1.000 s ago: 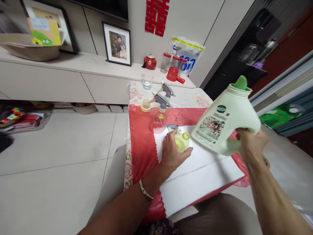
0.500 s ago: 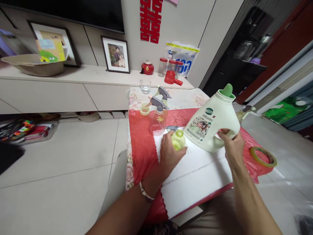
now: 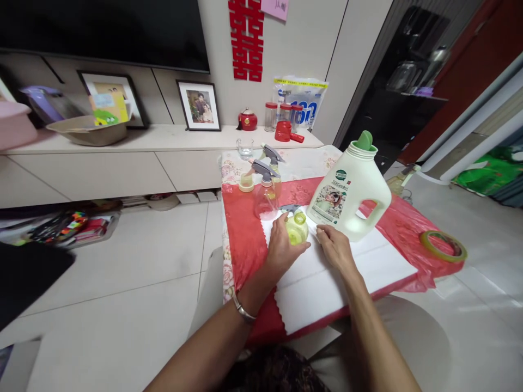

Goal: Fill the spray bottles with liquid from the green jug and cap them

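Note:
My left hand (image 3: 281,245) is wrapped round a small clear yellow-green bottle (image 3: 297,231), which has an uncapped neck. Just right of it my right hand (image 3: 335,247) rests low over the white sheet (image 3: 314,294), fingers curled together; whatever they hold, if anything, is hidden. Behind my right hand a large pale green detergent jug (image 3: 347,190) stands upright, its green spout (image 3: 365,140) showing in the uncapped mouth. A grey spray head (image 3: 290,208) lies behind the small bottle. To the left stands a pinkish clear spray bottle (image 3: 267,198), with a yellowish spray bottle (image 3: 274,171) behind it.
Red plastic (image 3: 245,239) covers much of the table under the sheet. A roll of tape (image 3: 443,246) lies at the right edge. Near the back left are a pale cap (image 3: 246,183) and a glass cup (image 3: 245,148). Another spray bottle (image 3: 402,179) is partly hidden behind the jug.
My right hand has let go of the jug's handle and moved left, close to the small bottle. The jug now stands upright. My left hand keeps hold of the small bottle.

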A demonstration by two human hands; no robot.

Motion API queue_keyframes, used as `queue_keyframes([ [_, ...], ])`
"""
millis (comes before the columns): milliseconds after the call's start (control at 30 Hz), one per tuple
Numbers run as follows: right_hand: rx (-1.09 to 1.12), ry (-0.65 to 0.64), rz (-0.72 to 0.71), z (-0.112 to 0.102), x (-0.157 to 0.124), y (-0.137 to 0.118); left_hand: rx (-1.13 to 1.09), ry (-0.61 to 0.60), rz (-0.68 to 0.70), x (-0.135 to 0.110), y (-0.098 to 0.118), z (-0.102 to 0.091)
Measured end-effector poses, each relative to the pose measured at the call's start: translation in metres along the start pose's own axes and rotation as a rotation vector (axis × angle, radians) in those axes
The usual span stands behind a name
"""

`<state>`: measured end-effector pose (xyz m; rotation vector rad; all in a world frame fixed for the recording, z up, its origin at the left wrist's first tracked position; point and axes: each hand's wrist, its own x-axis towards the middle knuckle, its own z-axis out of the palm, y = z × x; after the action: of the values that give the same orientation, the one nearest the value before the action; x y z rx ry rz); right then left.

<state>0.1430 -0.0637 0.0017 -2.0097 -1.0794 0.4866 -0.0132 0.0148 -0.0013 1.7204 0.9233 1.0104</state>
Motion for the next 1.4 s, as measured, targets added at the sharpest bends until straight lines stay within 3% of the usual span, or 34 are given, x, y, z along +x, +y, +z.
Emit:
queue_keyframes([
  [167, -0.025, -0.074, 0.061, 0.011, 0.022, -0.003, 0.012, -0.016, 0.026, -0.020, -0.003, -0.013],
  [300, 0.052, 0.016, 0.135, 0.015, 0.025, 0.001, 0.024, 0.052, 0.023, -0.038, -0.004, -0.027],
  [433, 0.177, 0.155, 0.135, 0.017, 0.012, 0.003, -0.008, 0.066, -0.028, -0.045, 0.002, -0.043],
  [600, 0.340, 0.321, -0.007, 0.008, -0.016, -0.010, -0.102, 0.096, -0.044, -0.044, 0.022, -0.058],
  [767, 0.522, 0.306, -0.174, -0.003, -0.035, -0.029, -0.277, 0.110, -0.045, -0.039, 0.048, -0.067],
  [900, 0.602, 0.352, -0.204, -0.001, -0.044, -0.032, -0.403, 0.116, 0.006, -0.029, 0.064, -0.074],
  [1067, 0.708, 0.468, -0.192, 0.003, -0.044, -0.025, -0.341, 0.096, -0.013, -0.017, 0.061, -0.069],
  [1167, 0.816, 0.417, -0.200, 0.003, -0.043, -0.025, -0.350, 0.075, -0.033, -0.016, 0.061, -0.064],
  [1300, 0.920, 0.224, -0.214, 0.005, -0.045, -0.030, -0.494, 0.088, 0.043, -0.013, 0.075, -0.067],
  [1400, 0.949, 0.092, -0.214, 0.010, -0.047, -0.033, -0.517, 0.011, 0.037, -0.008, 0.088, -0.075],
])
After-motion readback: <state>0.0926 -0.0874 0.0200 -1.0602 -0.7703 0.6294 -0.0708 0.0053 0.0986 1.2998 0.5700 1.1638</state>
